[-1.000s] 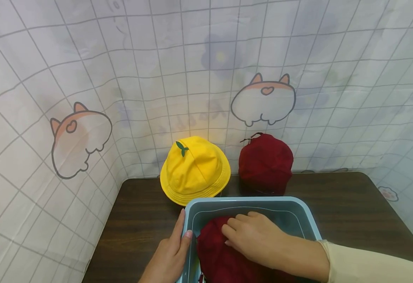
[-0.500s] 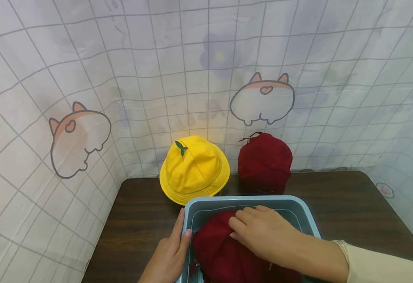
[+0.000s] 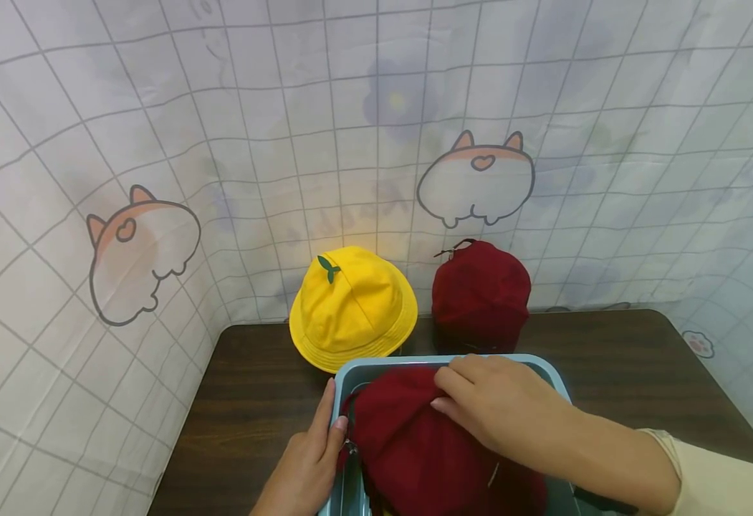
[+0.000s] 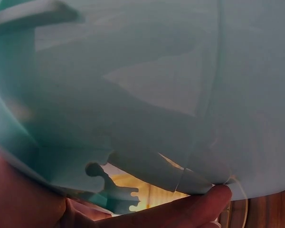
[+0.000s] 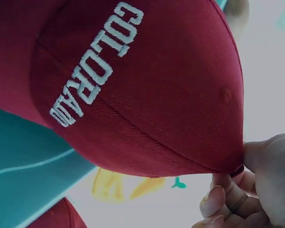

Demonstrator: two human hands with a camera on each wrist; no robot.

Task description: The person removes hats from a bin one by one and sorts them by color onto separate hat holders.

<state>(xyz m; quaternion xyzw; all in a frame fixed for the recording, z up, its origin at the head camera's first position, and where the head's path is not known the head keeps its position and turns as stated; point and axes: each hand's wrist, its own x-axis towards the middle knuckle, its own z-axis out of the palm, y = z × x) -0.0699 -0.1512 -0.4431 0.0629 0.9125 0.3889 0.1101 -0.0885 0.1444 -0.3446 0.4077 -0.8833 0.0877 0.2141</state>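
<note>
Your right grip [image 3: 501,398] pinching a red cap [image 3: 424,444]; your left grip [image 3: 305,459] holding a blue basin [image 3: 376,361].
The cap hangs over the basin, its crown gathered between your right thumb and fingers; at the basin's nine o'clock, your left thumb and fingers clasp the rim. A yellow hat [image 3: 353,308] stands at eleven o'clock.

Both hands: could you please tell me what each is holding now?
Left hand: closed, holding the blue basin by its rim.
Right hand: closed, pinching the red COLORADO baseball cap.
</note>
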